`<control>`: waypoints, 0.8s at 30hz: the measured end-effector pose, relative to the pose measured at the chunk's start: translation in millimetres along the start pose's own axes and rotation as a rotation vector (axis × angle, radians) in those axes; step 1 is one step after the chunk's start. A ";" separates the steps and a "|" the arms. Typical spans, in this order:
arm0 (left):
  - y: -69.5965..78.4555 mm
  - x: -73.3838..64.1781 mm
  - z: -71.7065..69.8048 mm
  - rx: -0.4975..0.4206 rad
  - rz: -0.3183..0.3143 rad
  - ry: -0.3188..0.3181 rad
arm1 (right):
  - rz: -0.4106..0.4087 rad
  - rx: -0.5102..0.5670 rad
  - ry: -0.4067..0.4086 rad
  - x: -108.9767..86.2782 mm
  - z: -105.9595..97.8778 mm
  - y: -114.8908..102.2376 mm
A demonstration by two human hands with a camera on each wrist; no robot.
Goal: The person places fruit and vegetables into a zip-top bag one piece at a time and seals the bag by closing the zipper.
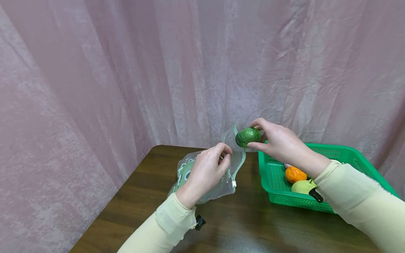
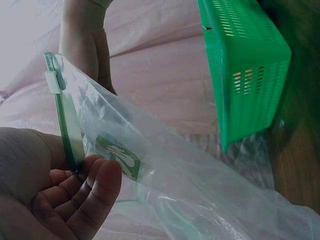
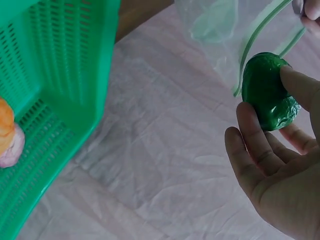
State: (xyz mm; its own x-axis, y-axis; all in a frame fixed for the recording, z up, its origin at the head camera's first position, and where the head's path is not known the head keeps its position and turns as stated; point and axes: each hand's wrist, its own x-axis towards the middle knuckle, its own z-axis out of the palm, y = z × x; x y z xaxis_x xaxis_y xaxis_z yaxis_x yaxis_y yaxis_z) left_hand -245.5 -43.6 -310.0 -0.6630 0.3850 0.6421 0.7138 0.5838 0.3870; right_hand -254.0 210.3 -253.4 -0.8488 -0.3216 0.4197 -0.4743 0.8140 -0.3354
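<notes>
In the head view, the green fruit (image 1: 248, 137) is in the air, at the mouth of the bag (image 1: 218, 193). Its long axis is almost level, and its far end points to the left, to the bag. The right hand (image 1: 278, 138) comes from the right and holds the fruit between thumb and fingers, opened only as wide as the fruit. The left hand (image 1: 207, 170) comes from below, its fingers bent and closed on the bag's edge. The bag lies on the table (image 1: 126, 211), its open mouth turned to the right; a white slider (image 1: 234, 183) sits at the near end of its rim. On the right stands the basket (image 1: 265, 182), and in it lie an orange fruit (image 1: 295, 174) and a pale green fruit (image 1: 302, 187), side by side.

In the left wrist view, the thumb and fingers of the left hand pinch the rim of the bag, which stands nearly upright here.

In the right wrist view, the green fruit stands rather upright, leaning slightly. The thumb presses it from one side, the spread fingers support it from below. Whether it touches the rim, I cannot tell. In the basket, a pink thing (image 3: 15, 147) lies against the orange fruit.
</notes>
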 end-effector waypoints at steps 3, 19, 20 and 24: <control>-0.1 -0.3 0.2 -0.001 0.002 -0.001 | -0.013 0.003 -0.008 2.1 3.8 -4.8; 0.5 1.0 0.3 0.005 0.004 -0.001 | -0.089 -0.075 -0.062 3.6 17.3 -12.8; 0.5 0.9 0.4 0.006 0.005 -0.001 | -0.094 -0.077 -0.064 3.2 17.7 -12.6; 0.5 0.5 0.3 -0.003 0.007 -0.007 | -0.102 -0.082 -0.069 1.5 17.6 -11.5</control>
State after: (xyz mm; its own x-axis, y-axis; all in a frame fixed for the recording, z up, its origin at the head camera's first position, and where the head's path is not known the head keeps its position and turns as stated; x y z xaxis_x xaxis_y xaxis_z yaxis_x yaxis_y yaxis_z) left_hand -245.5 -42.9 -309.7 -0.6597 0.3940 0.6399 0.7189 0.5789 0.3847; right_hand -253.9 191.9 -263.8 -0.8123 -0.4353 0.3881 -0.5409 0.8111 -0.2226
